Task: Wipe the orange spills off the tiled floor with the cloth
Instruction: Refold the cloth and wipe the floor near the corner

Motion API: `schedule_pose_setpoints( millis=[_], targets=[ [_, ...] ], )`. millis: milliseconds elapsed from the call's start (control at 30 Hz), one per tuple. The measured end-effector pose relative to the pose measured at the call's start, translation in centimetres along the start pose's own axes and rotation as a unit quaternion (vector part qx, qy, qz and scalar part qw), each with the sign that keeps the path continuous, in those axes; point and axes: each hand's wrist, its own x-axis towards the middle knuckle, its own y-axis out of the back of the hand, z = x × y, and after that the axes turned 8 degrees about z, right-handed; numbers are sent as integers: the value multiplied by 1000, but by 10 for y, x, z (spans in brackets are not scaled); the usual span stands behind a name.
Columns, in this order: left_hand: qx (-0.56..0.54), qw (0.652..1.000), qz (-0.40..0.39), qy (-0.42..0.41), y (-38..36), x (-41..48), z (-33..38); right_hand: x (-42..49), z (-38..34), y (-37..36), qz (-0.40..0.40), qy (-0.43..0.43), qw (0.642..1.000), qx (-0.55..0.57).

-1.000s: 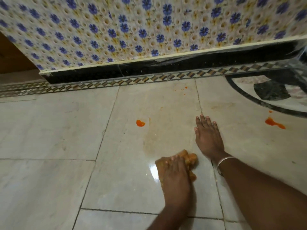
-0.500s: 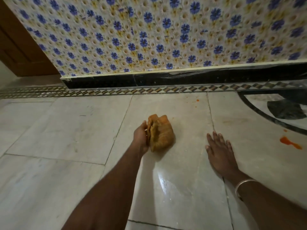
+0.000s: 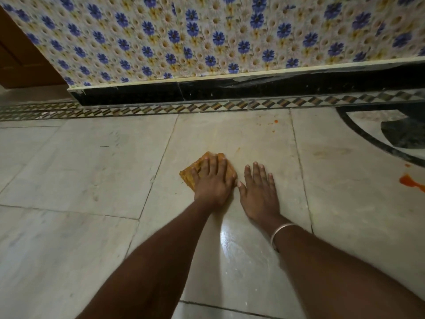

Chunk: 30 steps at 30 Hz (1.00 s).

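My left hand point(image 3: 212, 179) lies flat on an orange-stained cloth point(image 3: 189, 174), pressing it against the pale tiled floor point(image 3: 92, 171) in the middle of the view. Just to its right, my right hand point(image 3: 259, 189) rests palm down on the bare tile with fingers spread, a silver bangle on the wrist. An orange spill point(image 3: 411, 182) lies on the floor at the far right edge. Small orange specks point(image 3: 275, 122) dot the tile near the patterned border strip. A faint smear streaks the tile ahead of the cloth.
A wall with blue-flower tiles point(image 3: 207, 38) and a black skirting point(image 3: 230, 90) runs across the back. A patterned border strip point(image 3: 161, 109) lies below it. A dark curved floor inlay point(image 3: 391, 134) is at right, a brown door point(image 3: 20, 61) at far left.
The left hand swept the cloth forward over the orange blob in the middle of the tile, which is gone, and now presses it flat beside the right hand. The view shifted.
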Motion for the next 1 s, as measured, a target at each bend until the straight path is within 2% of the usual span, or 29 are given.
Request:
schedule_pose_setpoints(
  millis=[100, 233, 333, 400, 500, 567, 633, 700, 767, 867, 933, 1000],
  targets=[
    [6, 1000, 14, 18, -4, 21, -9, -7, 4, -11, 18, 13, 999, -26],
    [-6, 990, 32, 137, 4, 28, -28, -6, 2, -9, 38, 5, 999, -10],
    [3, 977, 90, 196, -6, -10, -4, -7, 0, -9, 36, 1, 999, -12],
    [2, 974, 92, 209, -13, -24, 23, -7, -1, -9, 32, -1, 999, -18],
    [-6, 984, 50, 168, -16, 5, 35, -7, 0, -10, 34, 0, 999, -20],
    [19, 995, 37, 92, -11, 33, 17, -7, 1, -11, 39, 3, 999, -18],
    [31, 997, 38, 63, -4, 52, -10, -7, 1, -10, 44, 4, 999, -18],
    [27, 992, 60, 103, -2, 49, -34, -7, 0, -8, 45, 4, 999, -20],
    [10, 978, 95, 184, -3, 26, -41, -6, 0, -9, 41, 3, 999, -20],
    [0, 966, 112, 234, -10, -15, -8, -7, -1, -10, 40, -3, 999, -19],
    [-7, 979, 93, 183, -16, -24, 17, -7, -1, -10, 42, -3, 999, -17],
    [6, 992, 73, 100, -17, -8, 20, -7, 0, -12, 46, 3, 999, -19]
  ],
)
